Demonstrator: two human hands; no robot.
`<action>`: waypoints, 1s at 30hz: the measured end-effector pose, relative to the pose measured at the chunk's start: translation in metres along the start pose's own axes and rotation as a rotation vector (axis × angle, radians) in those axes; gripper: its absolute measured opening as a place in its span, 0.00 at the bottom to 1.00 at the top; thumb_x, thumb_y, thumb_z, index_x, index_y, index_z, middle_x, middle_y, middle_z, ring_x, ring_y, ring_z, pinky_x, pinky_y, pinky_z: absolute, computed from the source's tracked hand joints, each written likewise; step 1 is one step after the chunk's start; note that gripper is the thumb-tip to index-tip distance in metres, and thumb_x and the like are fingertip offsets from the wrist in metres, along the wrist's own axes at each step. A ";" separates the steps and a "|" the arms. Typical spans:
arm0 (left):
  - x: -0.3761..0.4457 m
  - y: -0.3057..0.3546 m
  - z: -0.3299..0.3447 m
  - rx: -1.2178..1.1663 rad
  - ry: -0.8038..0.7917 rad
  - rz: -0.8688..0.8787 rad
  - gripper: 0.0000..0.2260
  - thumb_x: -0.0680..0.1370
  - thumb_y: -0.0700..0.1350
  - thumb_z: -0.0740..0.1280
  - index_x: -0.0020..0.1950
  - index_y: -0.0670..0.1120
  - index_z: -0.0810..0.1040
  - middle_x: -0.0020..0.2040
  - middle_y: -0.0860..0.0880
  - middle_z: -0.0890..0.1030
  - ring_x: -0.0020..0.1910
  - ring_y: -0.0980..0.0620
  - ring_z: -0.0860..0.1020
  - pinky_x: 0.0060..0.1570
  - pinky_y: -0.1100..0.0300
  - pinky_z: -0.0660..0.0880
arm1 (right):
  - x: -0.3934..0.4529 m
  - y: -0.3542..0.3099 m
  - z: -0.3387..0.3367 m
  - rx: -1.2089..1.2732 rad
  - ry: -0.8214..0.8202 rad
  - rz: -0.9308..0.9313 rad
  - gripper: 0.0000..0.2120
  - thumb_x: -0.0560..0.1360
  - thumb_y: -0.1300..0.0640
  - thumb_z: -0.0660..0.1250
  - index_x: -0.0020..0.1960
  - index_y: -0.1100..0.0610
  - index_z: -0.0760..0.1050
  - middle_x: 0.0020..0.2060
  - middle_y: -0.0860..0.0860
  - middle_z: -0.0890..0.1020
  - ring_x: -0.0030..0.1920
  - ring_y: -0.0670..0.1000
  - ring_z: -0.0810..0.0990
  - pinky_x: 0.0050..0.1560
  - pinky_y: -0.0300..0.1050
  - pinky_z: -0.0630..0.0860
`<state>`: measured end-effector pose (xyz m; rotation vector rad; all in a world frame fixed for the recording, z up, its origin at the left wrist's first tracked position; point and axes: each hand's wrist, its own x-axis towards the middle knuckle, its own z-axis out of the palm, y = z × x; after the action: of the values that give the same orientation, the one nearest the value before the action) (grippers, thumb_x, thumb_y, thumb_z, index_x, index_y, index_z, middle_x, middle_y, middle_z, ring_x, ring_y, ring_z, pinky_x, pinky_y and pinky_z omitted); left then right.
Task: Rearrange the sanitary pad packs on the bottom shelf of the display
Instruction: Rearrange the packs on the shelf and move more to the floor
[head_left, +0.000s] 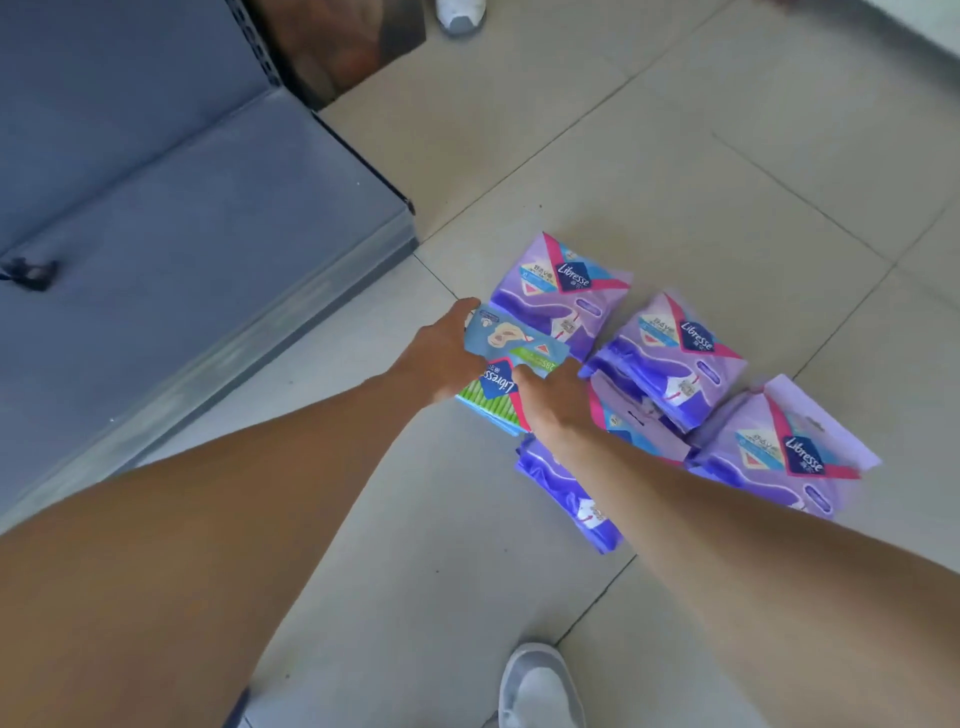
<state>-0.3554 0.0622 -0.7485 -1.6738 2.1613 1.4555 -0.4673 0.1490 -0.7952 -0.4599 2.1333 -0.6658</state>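
Note:
A blue and green Libresse pad pack (511, 358) is held just above the floor tiles between both hands. My left hand (441, 353) grips its left end, and my right hand (553, 400) grips its right side. Around it on the floor lie several purple Libresse packs: one behind (563, 291), one to the right (675, 353), one at the far right (784, 452), one partly under my right wrist (631, 421), and a darker purple one (571, 499) under my right forearm. The grey bottom shelf (197, 223) is to the left, bare.
A small dark object (28, 273) lies on the shelf at the left edge. A brown box (337, 41) stands behind the shelf end. My white shoe (540, 686) is at the bottom; another person's white shoe (460, 15) is at the top.

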 end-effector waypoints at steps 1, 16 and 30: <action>0.008 -0.003 0.004 0.007 -0.009 0.010 0.28 0.75 0.40 0.67 0.73 0.54 0.63 0.56 0.49 0.76 0.48 0.49 0.77 0.40 0.61 0.72 | 0.008 0.002 0.004 -0.006 0.002 0.004 0.29 0.79 0.48 0.62 0.74 0.62 0.59 0.68 0.59 0.71 0.66 0.57 0.72 0.58 0.46 0.70; 0.037 -0.012 0.019 0.132 -0.070 0.023 0.30 0.80 0.45 0.64 0.78 0.49 0.53 0.69 0.46 0.72 0.61 0.49 0.75 0.50 0.61 0.71 | 0.032 -0.009 0.000 -0.225 -0.065 0.022 0.27 0.77 0.49 0.63 0.70 0.62 0.61 0.64 0.60 0.70 0.63 0.61 0.72 0.53 0.48 0.68; -0.144 0.043 -0.216 0.565 0.111 -0.130 0.19 0.77 0.49 0.59 0.69 0.50 0.71 0.68 0.48 0.71 0.66 0.44 0.70 0.60 0.49 0.74 | -0.154 -0.217 -0.067 -1.037 -0.162 -0.821 0.23 0.77 0.46 0.59 0.70 0.52 0.69 0.66 0.53 0.73 0.67 0.58 0.68 0.63 0.51 0.70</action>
<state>-0.2263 0.0203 -0.5234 -1.6567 2.1814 0.6400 -0.4120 0.0789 -0.5359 -1.9212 1.9389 0.1544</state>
